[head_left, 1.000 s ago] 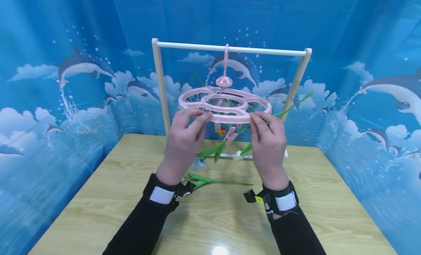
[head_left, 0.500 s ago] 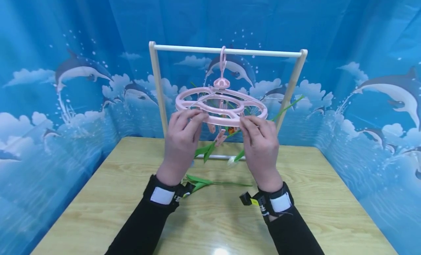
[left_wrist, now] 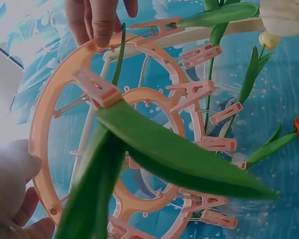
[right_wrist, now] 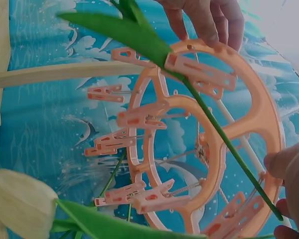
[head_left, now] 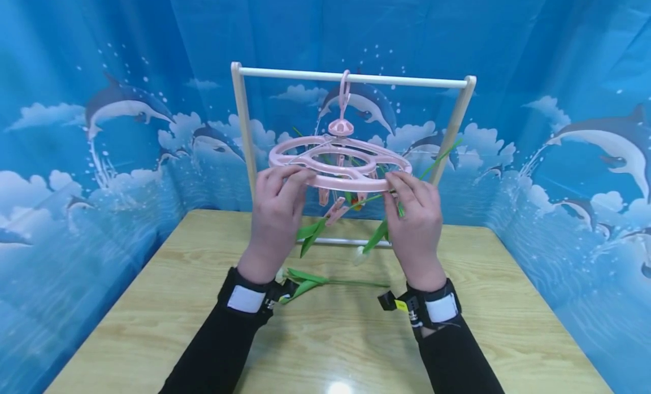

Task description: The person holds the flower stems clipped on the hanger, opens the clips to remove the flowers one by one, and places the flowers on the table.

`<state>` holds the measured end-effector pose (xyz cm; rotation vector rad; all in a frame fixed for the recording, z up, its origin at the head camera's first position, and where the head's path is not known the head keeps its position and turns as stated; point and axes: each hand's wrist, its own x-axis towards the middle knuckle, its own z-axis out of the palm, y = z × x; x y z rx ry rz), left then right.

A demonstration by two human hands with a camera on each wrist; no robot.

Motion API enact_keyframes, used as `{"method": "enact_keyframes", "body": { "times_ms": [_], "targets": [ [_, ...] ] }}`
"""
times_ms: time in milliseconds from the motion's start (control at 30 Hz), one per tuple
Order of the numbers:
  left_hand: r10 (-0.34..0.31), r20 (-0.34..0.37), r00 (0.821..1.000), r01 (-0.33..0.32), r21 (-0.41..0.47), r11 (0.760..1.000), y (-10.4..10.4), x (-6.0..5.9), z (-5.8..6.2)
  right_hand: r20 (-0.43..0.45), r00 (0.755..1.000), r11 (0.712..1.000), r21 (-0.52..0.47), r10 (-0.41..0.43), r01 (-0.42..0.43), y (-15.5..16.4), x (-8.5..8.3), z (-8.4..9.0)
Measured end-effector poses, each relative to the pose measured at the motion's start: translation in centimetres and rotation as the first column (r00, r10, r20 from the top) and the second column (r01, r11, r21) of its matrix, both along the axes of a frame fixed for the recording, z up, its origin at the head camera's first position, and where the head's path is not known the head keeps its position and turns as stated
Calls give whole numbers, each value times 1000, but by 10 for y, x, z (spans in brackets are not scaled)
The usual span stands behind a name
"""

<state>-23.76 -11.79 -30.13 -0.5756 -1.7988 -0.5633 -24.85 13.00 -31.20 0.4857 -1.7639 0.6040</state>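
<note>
While hanging by its hook from the top bar of the wooden rack (head_left: pixel 244 134) at the far side of the table (head_left: pixel 152 303), pink round peg hanger (head_left: pixel 339 169) gripped at the near rim from both sides. Left hand (head_left: pixel 277 213) up at the left part of the rim, fingers curled over the outer ring. Right hand (head_left: pixel 414 221) at the right part of the rim, fingertips pinching the ring next to a green stem. Hands well apart, one at each side of the ring. Several flower stems (head_left: pixel 373 236) with green leaves clipped in the pegs, dangling below the ring, white bud (right_wrist: pixel 17 201) low down. Another stem (head_left: pixel 330 281) flat on the table between the wrists. Dolphin backdrop (head_left: pixel 559 100) all round.
</note>
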Motion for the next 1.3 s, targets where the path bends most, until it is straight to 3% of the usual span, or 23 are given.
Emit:
{"method": "enact_keyframes", "body": {
  "times_ms": [267, 433, 500, 567, 667, 767, 867, 967, 1133, 1300],
  "targets": [
    [2, 38, 999, -2, 10, 1000, 2, 2, 2, 6, 1000, 1000, -20, -11, 11, 4, 0, 3],
    [-30, 14, 999, 30, -25, 999, 3, 9, 3, 4, 1000, 999, -38, -5, 5, 4, 0, 2],
    [-40, 48, 998, 44, -82, 996, 4, 15, 4, 1, 1000, 999, -48, -6, 6, 4, 1, 2],
    [-27, 133, 991, 47, -153, 987, 4, 22, 7, -2, 1000, 999, -52, -12, 11, 5, 1, 2],
    [56, 296, 954, 25, -266, 964, 5, 27, 8, 4, 1000, 999, -50, -18, 18, 6, 1, 2],
    [142, 430, 891, 12, -336, 942, 6, 28, 7, 11, 1000, 999, -46, -16, 17, 7, 1, 2],
    [187, 537, 822, 15, -349, 937, 8, 28, 6, 13, 1000, 999, -47, -13, 14, 7, 1, 1],
    [192, 609, 769, 27, -331, 943, 9, 29, 8, 14, 1000, 999, -50, -18, 19, 7, 2, 0],
    [156, 674, 722, 55, -280, 958, 10, 29, 12, 9, 1000, 999, -43, 3, -2, 9, 4, 4],
    [150, 682, 716, 70, -283, 956, 9, 30, 14, -18, 998, 998, 12, 64, -64, 5, 10, 7]
  ]
}}
